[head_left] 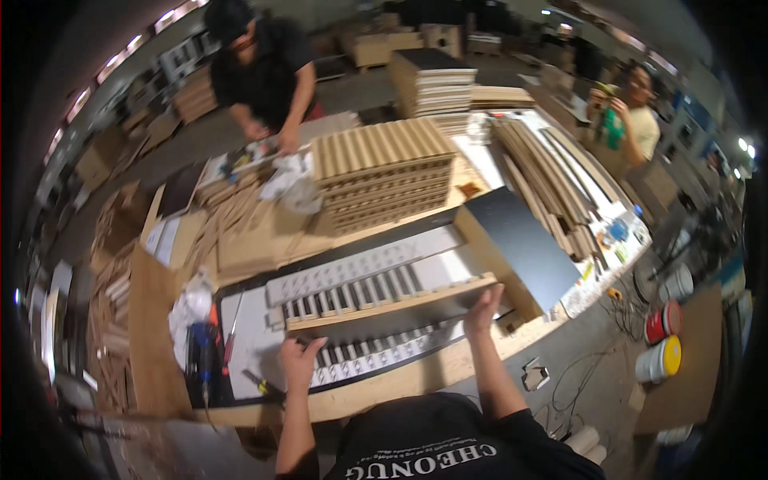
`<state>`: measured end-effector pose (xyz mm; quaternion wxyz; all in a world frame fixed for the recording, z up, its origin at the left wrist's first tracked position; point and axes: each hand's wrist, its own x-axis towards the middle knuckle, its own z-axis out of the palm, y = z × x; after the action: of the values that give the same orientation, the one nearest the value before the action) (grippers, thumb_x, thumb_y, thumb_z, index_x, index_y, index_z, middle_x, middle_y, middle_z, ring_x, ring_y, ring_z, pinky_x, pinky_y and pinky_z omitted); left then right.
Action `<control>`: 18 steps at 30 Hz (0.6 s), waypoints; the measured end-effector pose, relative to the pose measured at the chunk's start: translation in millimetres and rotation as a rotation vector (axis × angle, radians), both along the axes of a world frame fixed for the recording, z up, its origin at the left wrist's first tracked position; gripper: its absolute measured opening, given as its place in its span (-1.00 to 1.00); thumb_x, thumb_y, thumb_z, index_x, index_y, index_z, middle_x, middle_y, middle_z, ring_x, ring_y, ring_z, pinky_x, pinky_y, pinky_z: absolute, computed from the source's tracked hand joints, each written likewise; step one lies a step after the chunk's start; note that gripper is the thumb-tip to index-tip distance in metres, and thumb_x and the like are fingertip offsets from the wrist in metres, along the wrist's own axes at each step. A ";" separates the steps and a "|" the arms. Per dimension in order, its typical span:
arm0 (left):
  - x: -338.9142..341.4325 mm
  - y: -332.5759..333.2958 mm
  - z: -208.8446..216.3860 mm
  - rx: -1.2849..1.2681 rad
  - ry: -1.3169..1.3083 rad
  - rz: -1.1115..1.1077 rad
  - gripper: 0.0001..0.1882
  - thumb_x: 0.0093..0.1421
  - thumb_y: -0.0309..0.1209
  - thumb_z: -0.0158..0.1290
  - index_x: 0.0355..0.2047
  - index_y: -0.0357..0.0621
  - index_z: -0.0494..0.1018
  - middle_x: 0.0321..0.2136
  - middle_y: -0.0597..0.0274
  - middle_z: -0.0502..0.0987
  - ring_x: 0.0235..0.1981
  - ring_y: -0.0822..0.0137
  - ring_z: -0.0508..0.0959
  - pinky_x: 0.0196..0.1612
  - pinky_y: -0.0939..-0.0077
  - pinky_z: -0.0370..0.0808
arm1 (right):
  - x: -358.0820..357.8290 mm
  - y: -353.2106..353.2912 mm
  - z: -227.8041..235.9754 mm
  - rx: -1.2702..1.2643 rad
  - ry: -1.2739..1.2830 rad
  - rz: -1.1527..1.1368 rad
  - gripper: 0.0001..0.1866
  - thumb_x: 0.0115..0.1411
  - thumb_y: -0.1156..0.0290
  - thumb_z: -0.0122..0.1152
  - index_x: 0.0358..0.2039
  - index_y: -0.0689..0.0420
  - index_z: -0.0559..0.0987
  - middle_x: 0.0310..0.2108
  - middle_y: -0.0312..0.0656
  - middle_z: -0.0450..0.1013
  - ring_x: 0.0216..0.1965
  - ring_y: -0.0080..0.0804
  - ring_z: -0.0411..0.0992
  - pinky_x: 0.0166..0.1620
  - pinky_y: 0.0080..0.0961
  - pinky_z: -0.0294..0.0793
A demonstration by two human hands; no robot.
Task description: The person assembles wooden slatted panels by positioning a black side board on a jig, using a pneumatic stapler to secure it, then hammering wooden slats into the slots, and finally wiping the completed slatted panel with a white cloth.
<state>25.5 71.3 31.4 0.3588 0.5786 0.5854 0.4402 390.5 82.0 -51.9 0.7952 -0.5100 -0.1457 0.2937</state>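
Between both hands is a long, narrow panel [392, 315] with a dark face and a pale wooden edge, tilted above the workbench. My left hand [299, 364] grips its left end, thumb along the lower side. My right hand [483, 309] is closed round its right end. Beyond the panel lies a white strip with rows of holes [344, 276], and dark and light slats show beside it. A second white notched strip [372, 364] lies on the near side, partly covered by the panel. To the right stands a wooden box side [500, 268] against a black board [524, 244].
Left of my hands lie a blue power tool [202, 352], a red-handled screwdriver [232, 340] and yellow-black pliers [264, 386]. Stacked slotted brown boards [384, 152] stand behind. One person [268, 72] works across the bench; another [632, 120] stands right. Buckets [659, 358] and cables are on the floor.
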 end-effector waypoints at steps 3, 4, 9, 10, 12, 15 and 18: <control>-7.4 -12.5 -33.0 -0.001 -0.392 -0.033 -0.70 0.03 -0.64 0.16 -0.20 -0.31 0.40 -0.30 0.22 0.52 -0.26 0.47 0.51 -0.16 0.60 0.44 | -6.2 -3.9 13.3 0.172 0.200 0.165 -0.46 0.29 -0.10 -0.23 0.06 0.05 0.30 -0.02 -0.30 0.32 0.01 -0.43 0.26 0.09 -0.40 0.20; -7.2 -17.5 -34.9 -0.040 -0.360 -0.067 -0.66 0.04 -0.64 0.14 -0.15 -0.33 0.37 -0.27 0.23 0.51 -0.23 0.47 0.50 -0.14 0.60 0.43 | -0.9 -9.7 6.6 0.205 0.193 0.198 -0.47 0.28 -0.12 -0.22 0.04 0.03 0.33 -0.05 -0.33 0.35 -0.01 -0.43 0.29 0.06 -0.41 0.23; 5.2 -41.8 -7.0 0.052 -0.380 0.031 -0.48 0.10 -0.39 0.15 0.04 -0.31 0.28 -0.10 0.14 0.42 -0.07 0.43 0.42 0.00 0.51 0.35 | -7.1 -20.2 25.7 0.216 0.099 0.270 -0.54 0.28 -0.15 -0.26 -0.23 0.00 0.36 -0.35 -0.38 0.35 -0.24 -0.49 0.33 -0.12 -0.50 0.31; 12.4 -43.0 2.0 0.167 -0.391 0.035 -0.44 0.14 -0.30 0.13 0.08 -0.31 0.26 -0.08 0.13 0.40 -0.03 0.43 0.38 0.04 0.47 0.32 | -4.5 -22.5 25.6 0.199 0.098 0.276 -0.54 0.28 -0.15 -0.26 -0.23 0.00 0.36 -0.35 -0.38 0.35 -0.24 -0.49 0.33 -0.12 -0.50 0.31; 24.2 -41.7 26.4 0.130 -0.458 0.105 -0.51 0.14 -0.30 0.10 0.03 -0.27 0.29 -0.13 0.18 0.40 -0.07 0.46 0.35 0.02 0.48 0.29 | 4.4 -24.0 21.0 0.234 0.166 0.345 -0.57 0.29 -0.11 -0.25 -0.24 -0.02 0.39 -0.39 -0.41 0.38 -0.32 -0.53 0.35 -0.18 -0.55 0.31; 34.2 -37.9 46.4 -0.157 -0.529 0.234 -0.66 0.06 -0.46 0.15 -0.19 -0.24 0.30 -0.21 0.18 0.38 -0.34 0.52 0.34 -0.26 0.66 0.34 | 4.6 -24.2 26.9 0.277 0.124 0.350 -0.56 0.28 -0.12 -0.26 -0.34 -0.02 0.39 -0.44 -0.41 0.35 -0.29 -0.45 0.31 -0.16 -0.48 0.29; 37.4 -43.2 35.2 -0.064 -0.517 0.290 -0.73 0.11 -0.44 0.10 -0.20 -0.21 0.31 -0.17 0.18 0.39 -0.33 0.51 0.37 -0.29 0.68 0.31 | 18.4 -37.6 29.1 0.320 0.180 0.555 -0.51 0.24 -0.17 -0.24 -0.28 0.00 0.42 -0.32 -0.37 0.38 -0.17 -0.40 0.31 -0.04 -0.46 0.22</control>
<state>62.9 28.1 66.5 0.4473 0.3458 0.5648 0.6010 408.8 44.4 -22.8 0.7647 -0.2915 -0.2525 0.5163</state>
